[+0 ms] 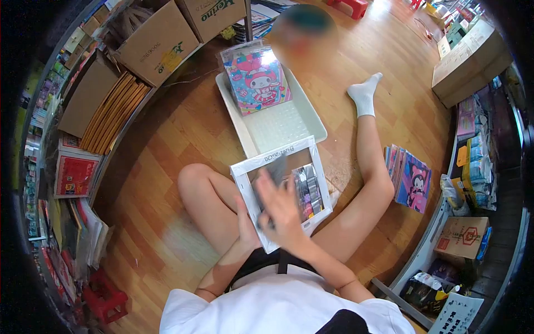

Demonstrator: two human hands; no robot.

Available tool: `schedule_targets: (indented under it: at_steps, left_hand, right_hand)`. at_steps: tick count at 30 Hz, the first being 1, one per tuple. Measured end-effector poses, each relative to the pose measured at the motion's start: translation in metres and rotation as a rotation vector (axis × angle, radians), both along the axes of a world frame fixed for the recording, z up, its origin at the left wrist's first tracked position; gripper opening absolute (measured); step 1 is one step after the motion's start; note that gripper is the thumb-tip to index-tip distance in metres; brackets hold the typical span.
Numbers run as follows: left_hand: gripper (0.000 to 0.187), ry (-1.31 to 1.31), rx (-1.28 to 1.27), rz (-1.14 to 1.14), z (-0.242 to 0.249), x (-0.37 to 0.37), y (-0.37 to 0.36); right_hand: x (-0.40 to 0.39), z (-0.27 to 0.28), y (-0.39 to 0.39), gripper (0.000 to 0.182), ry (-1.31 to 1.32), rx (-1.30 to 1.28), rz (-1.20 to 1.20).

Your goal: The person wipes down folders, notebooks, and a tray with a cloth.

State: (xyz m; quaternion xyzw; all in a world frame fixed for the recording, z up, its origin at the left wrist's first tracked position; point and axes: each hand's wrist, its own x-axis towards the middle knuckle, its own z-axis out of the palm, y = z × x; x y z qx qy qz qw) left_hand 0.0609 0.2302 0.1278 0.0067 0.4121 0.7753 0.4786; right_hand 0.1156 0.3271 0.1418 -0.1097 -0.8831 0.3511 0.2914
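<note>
A white-edged stretched canvas [238, 173], seen from its back with "PH261-20X20" printed along the top bar, rests tilted over my lap. My left hand [245, 227] grips its lower left side, with some fingers hidden beneath. My right hand [281, 211] is over the hollow of the frame, its fingers smeared by motion. A grey blur near those fingertips cannot be made out. Inside the frame, to the right of my hand, lies a strip of small paint pots [307, 192] with dark and purple colours.
Ahead stands a white plastic basket [300, 125] holding wrapped cartoon pictures [260, 80]. A stack of similar pictures [411, 181] lies beyond my right leg. Cardboard boxes [158, 47] and shelves line the left; a red stool [105, 296] is at lower left. Shelves with goods [463, 236] stand right.
</note>
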Motion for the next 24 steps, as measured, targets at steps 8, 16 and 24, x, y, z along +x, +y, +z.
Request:
schedule_targets:
  at_steps: [8, 16, 24]
  left_hand:
    - [0.091, -0.688, 0.808, 0.061, 0.003, -0.018, -0.002]
    - [0.074, 0.141, -0.003, 0.114, -0.028, 0.021, 0.012]
    - [0.076, -0.303, 0.115, -0.126, -0.005, -0.011, 0.007]
  right_hand:
    - [0.019, -0.029, 0.068, 0.074, -0.085, 0.042, -0.255]
    - [0.024, -0.003, -0.022, 0.074, 0.014, -0.111, 0.091]
    - [-0.031, -0.001, 0.062, 0.067, -0.091, 0.062, -0.153]
